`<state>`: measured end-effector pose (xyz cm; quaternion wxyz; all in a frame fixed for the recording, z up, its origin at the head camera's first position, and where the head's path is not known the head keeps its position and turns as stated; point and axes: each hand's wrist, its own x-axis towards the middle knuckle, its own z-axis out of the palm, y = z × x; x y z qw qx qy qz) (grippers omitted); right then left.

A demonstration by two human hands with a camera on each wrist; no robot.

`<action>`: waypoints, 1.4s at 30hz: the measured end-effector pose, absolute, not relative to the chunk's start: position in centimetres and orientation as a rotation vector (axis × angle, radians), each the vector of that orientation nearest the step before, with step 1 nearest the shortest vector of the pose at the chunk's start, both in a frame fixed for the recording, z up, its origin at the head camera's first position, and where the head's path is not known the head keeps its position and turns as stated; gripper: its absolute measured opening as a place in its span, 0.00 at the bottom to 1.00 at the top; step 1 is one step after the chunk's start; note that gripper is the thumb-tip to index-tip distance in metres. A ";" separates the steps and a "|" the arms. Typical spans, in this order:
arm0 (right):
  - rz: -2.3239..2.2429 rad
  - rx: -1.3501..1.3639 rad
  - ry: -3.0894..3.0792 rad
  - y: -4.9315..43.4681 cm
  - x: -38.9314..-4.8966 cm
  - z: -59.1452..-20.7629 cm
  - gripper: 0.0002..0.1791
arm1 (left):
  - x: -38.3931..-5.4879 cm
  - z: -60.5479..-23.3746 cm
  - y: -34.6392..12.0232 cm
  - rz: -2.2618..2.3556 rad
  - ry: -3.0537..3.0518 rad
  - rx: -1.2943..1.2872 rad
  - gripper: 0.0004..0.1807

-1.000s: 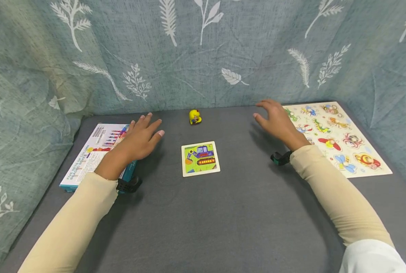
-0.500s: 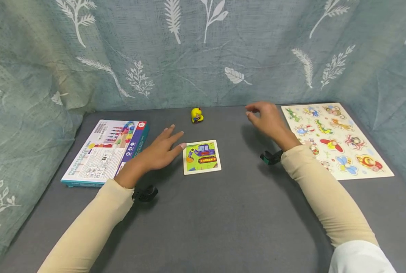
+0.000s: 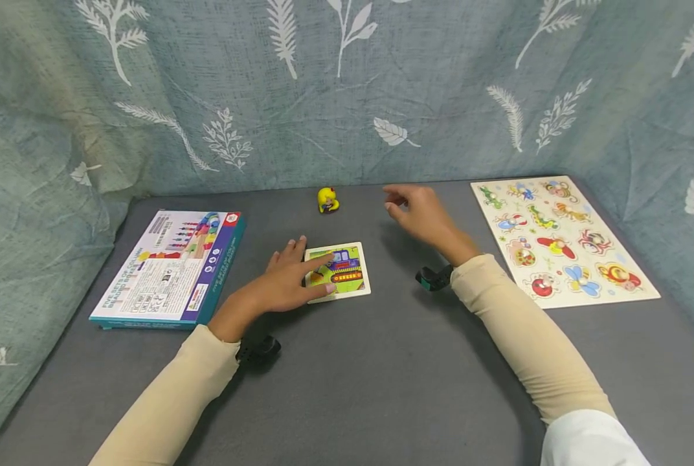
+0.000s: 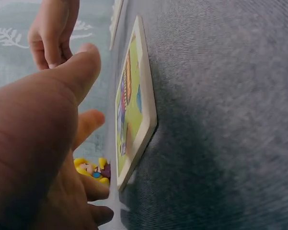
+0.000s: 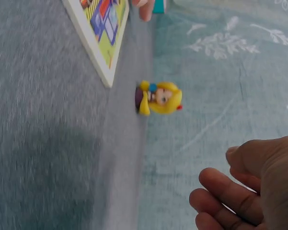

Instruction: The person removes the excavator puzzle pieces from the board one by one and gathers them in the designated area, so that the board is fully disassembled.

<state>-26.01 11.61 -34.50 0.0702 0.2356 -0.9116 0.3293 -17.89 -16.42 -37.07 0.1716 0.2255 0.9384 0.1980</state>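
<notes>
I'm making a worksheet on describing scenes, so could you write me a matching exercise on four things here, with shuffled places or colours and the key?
Things:
1. box
2. figurine
3. puzzle
4. board

Places and colours:
A. partly hidden by the left hand in the head view
B. at the right of the table
C. yellow hair
D. at the table's left, with teal sides

Pairs: 1-D, 2-C, 3-A, 4-B
</notes>
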 end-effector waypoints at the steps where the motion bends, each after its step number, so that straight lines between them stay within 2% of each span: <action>1: 1.002 0.717 -2.744 11.4 -26.0 -34.6 0.20 | -17.8 -37.2 -16.4 0.552 2.660 0.633 0.39; 10: 1.095 0.754 -2.781 10.7 -25.5 -35.4 0.22 | -17.2 -37.8 -16.5 0.577 2.615 0.667 0.44; 20: 1.084 0.882 -2.828 9.4 -25.0 -36.4 0.20 | -17.4 -38.0 -16.6 0.674 2.594 0.732 0.36; 30: 1.111 1.060 -2.895 7.7 -24.4 -37.5 0.18 | -16.6 -38.3 -16.3 0.552 2.516 0.714 0.35; 42: 1.174 1.172 -2.941 5.8 -24.5 -38.2 0.16 | -16.3 -38.5 -16.4 0.467 2.548 0.723 0.46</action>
